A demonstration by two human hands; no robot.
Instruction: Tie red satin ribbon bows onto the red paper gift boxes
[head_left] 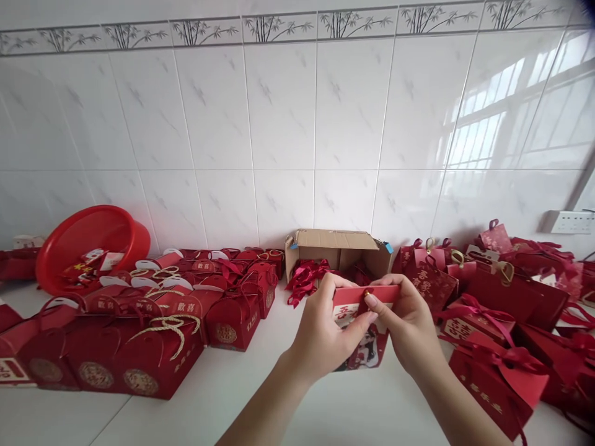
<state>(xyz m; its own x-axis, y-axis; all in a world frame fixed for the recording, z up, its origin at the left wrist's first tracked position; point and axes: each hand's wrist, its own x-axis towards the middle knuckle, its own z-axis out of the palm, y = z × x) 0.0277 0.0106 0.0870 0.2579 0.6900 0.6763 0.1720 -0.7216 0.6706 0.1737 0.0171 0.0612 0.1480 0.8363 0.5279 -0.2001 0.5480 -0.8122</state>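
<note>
Between my two hands, above the white tabletop, is a small red gift box (367, 353) with a printed front showing a dark and white picture and red characters. My left hand (325, 328) grips its left side, the thumb pressed on the front near the top. On the other side my right hand (409, 316) grips the right edge, its thumb at a small gold-coloured fitting (367, 293) near the top edge. Both thumbs nearly meet there. The fingers behind the box are partly hidden.
Rows of red gift boxes (149, 359) with cords stand at the left, before a red plastic basin (93, 214) holding small packets. Behind my hands, a cardboard box (337, 238) holds red ribbon bows (309, 275). More ribboned red boxes (497, 378) crowd the right. A tiled wall closes the back.
</note>
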